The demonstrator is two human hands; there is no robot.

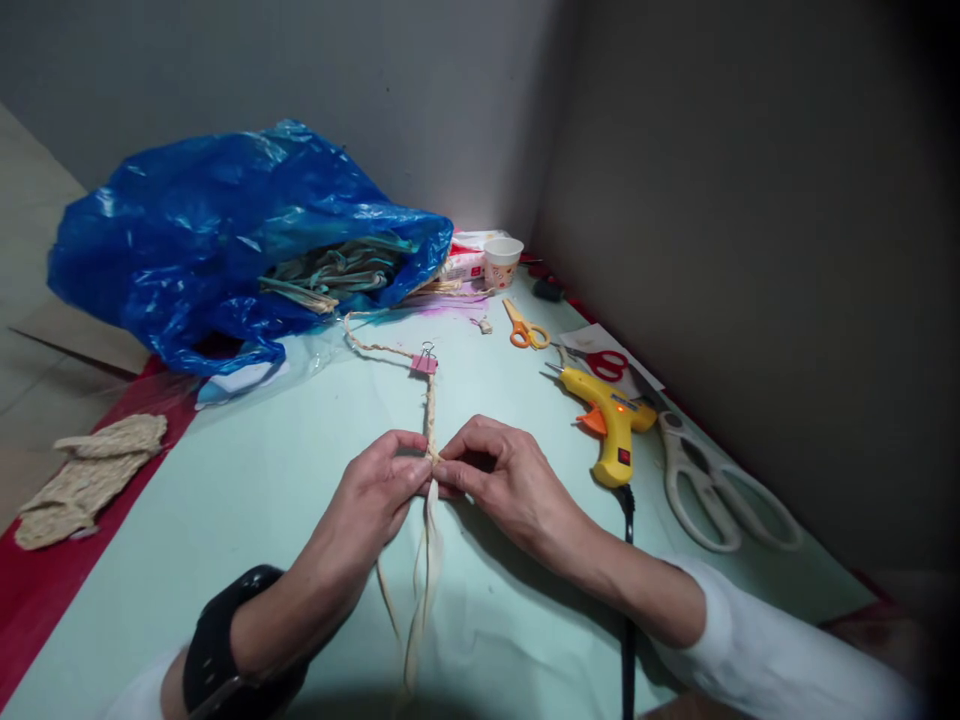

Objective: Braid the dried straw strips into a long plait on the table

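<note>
A pale braid (430, 402) of flat, straw-like strands runs down the middle of the table toward me. Both hands pinch its lower end: my left hand (379, 478) from the left, my right hand (504, 470) from the right, fingertips almost meeting. Below the fingers, loose strands (430, 560) hang toward the near edge. Farther up, a pink binder clip (424, 364) grips the braid, and a thin braided length continues from there to the upper left. Parts of the strands between my fingertips are hidden.
A blue plastic bag (202, 220) of dried strands fills the back left; a woven straw piece (94, 480) lies at the left edge. On the right are a yellow glue gun (616, 420) with cord, orange scissors (525, 328), red-handled scissors (606, 364), large white-handled scissors (712, 490) and a paper cup (502, 262).
</note>
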